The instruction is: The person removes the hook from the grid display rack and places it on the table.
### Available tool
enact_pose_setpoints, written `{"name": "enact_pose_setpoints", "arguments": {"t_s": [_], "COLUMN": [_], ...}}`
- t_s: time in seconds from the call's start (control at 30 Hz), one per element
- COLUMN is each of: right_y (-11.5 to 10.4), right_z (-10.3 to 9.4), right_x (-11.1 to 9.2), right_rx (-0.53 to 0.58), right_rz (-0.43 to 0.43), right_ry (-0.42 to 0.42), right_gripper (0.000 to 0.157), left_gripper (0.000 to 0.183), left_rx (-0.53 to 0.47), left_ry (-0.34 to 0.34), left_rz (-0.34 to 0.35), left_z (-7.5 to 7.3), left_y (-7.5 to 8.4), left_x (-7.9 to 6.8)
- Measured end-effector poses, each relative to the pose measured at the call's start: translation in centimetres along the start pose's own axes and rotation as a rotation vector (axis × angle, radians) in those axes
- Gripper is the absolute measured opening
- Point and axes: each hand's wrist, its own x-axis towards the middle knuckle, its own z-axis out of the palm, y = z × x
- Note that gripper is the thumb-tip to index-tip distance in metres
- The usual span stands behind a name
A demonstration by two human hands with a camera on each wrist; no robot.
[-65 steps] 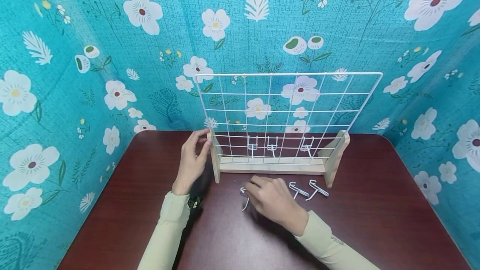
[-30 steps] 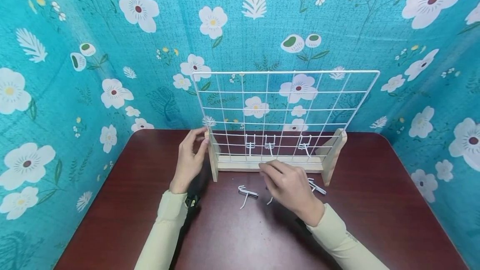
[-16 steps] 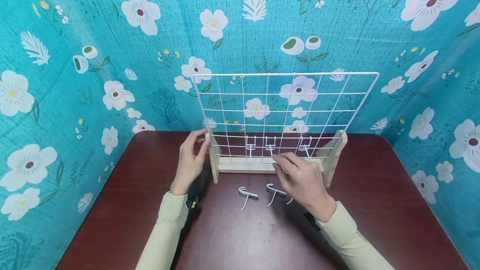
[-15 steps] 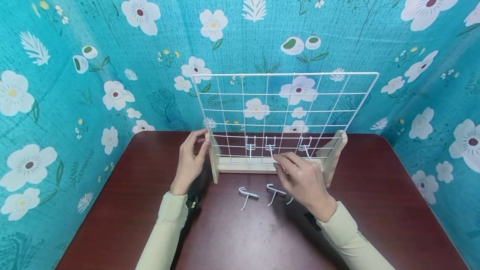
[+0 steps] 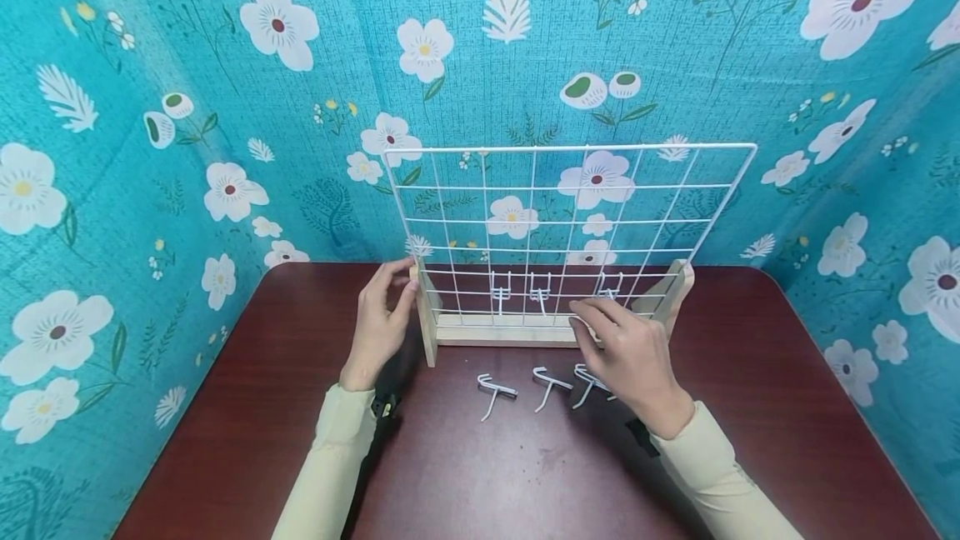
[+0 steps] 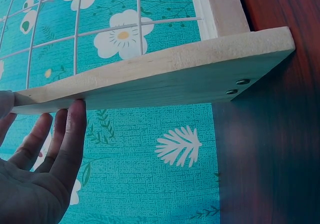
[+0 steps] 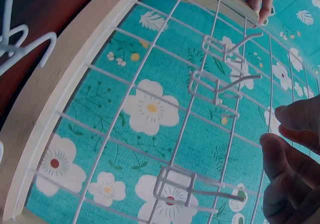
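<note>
A white wire grid [image 5: 585, 147] stands upright in a light wooden base [image 5: 495, 332]. My left hand [image 5: 378, 323] pinches the left wooden upright [image 6: 165, 68] near its top, thumb on one side and fingertips on the other. On the lower part of the grid hang a left hook [image 5: 501, 293], a middle hook [image 5: 540, 293] and a right hook [image 7: 175, 186]. In front of the right hook hovers my right hand [image 5: 633, 357], its fingers bent loosely and nothing between thumb and forefinger. It covers part of the base and the right upright.
In front of the base lie several loose white hooks in a row, among them one at the left [image 5: 495, 387] and one near the middle [image 5: 551, 382]. The rightmost is partly behind my right hand. A blue flowered cloth [image 5: 300, 107] surrounds the dark red table [image 5: 465, 473].
My right hand has moved from over the loose hooks up towards the grid, then rightward past the middle hook, uncovering loose hooks. The left hand has stayed on the upright.
</note>
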Motion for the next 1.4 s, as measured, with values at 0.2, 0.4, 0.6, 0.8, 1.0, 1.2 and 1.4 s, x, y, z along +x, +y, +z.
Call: {"name": "enact_pose_setpoints", "arguments": {"t_s": [0.2,0.4,0.6,0.8,1.0,1.2,1.4], "right_y": [0.7,1.4,2.1,2.7,3.4,3.7,3.9], "right_z": [-0.3,-0.4,-0.8,-1.0,-1.2,-1.2,-1.1], "right_x": [-0.3,-0.6,-0.8,-1.2,-1.7,-2.0,-2.1], "right_rx": [-0.022,-0.011,-0.025,-0.045,-0.059,-0.066,-0.093], "right_rz": [0.023,0.053,0.069,0.085,0.103,0.104,0.098], "right_ry": [0.013,0.026,0.017,-0.001,-0.018,-0.032,-0.049], "right_gripper": [0.020,0.022,0.021,0.026,0.027,0.026,0.021], "left_gripper": [0.030,0.029,0.030,0.030,0.031,0.030,0.030], "left_rx": [0.001,-0.002,0.004,0.010,0.021,0.003,-0.026], "left_ry": [0.001,0.001,0.003,0.011,0.002,0.004,0.013], "left_rz": [0.004,0.010,0.011,0.018,0.010,0.006,0.009], "left_z": [0.0,0.0,0.0,0.0,0.1,0.0,0.2], "left_y": [-0.1,0.0,0.0,0.0,0.1,0.1,0.0], "left_x": [0.0,0.0,-0.1,-0.1,-0.1,-0.1,-0.1]}}
